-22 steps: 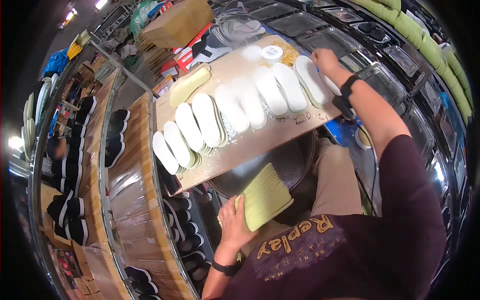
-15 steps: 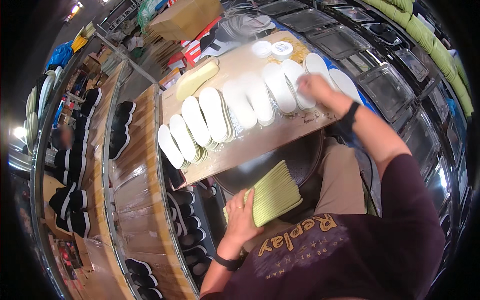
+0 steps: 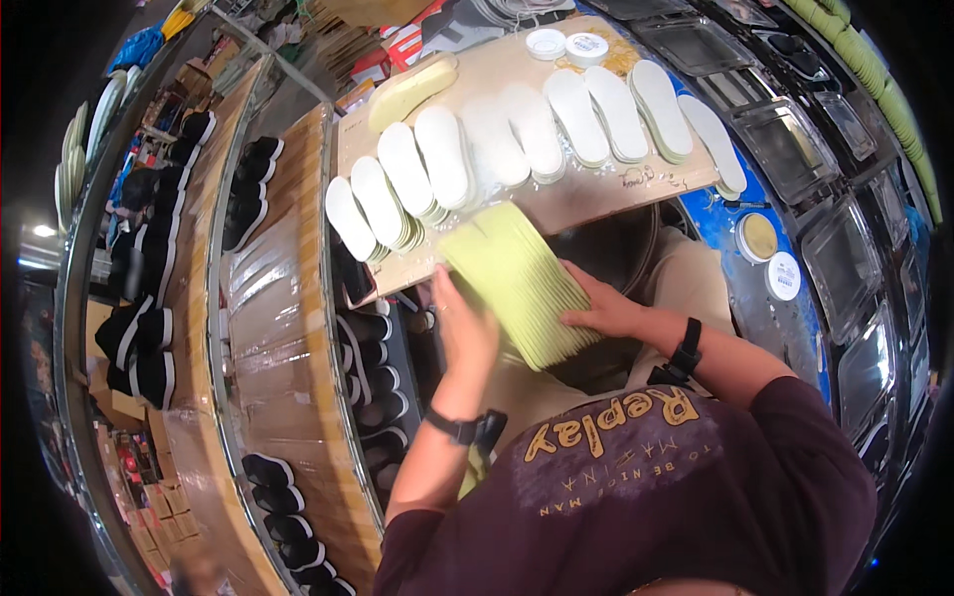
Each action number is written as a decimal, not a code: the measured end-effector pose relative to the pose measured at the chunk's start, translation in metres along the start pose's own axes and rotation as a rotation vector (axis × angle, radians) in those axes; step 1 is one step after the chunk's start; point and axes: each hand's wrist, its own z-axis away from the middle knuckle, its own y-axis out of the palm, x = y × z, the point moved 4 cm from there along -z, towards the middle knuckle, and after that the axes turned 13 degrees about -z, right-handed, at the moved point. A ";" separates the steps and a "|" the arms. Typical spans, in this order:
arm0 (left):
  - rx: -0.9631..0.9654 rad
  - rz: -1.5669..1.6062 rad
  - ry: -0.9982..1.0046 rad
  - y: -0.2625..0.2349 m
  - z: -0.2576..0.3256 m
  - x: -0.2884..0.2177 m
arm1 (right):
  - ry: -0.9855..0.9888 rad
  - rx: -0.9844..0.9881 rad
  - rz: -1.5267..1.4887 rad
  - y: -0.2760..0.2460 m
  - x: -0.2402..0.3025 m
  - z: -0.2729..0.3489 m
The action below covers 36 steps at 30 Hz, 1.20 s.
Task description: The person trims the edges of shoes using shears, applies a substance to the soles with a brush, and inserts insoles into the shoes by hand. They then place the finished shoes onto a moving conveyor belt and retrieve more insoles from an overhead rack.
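Observation:
A thick stack of yellow-green insoles [image 3: 522,288] is tilted in front of me, its upper end reaching the board's near edge. My right hand [image 3: 601,303] grips its right side, the thumb across the layered edges. My left hand [image 3: 467,323] is closed against its left side; those fingers are partly blurred. Beyond the stack, a row of white insoles [image 3: 442,159], several of them in piles, lies on a wooden board [image 3: 586,204]. Part of the row looks hazy. One pale yellow insole pair or pile [image 3: 412,89] lies at the board's far left.
White round tubs [image 3: 586,48] stand at the board's far edge. On the right, an open tub [image 3: 757,238] and a white lid [image 3: 783,276] rest on a blue surface. Clear plastic trays [image 3: 785,144] line the right. Racks with black shoes [image 3: 273,487] stand left; a dark basin [image 3: 606,243] is below the board.
My right hand has come down from the white insoles on the board to the yellow-green stack. The stack has risen from my lap toward the board and turned. The view has shifted.

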 end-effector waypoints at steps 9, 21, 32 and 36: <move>0.201 0.657 -0.339 0.094 0.052 0.050 | 0.380 -0.059 0.188 0.021 -0.002 0.000; 0.217 0.415 -0.293 0.067 0.049 0.013 | 0.329 -0.102 0.282 0.015 -0.007 -0.005; 0.575 0.966 -0.454 0.104 0.065 0.031 | 0.429 -0.129 -0.202 -0.004 -0.031 0.021; 0.422 0.849 -0.117 0.076 0.052 -0.010 | 0.149 -0.158 -0.234 -0.013 -0.005 0.027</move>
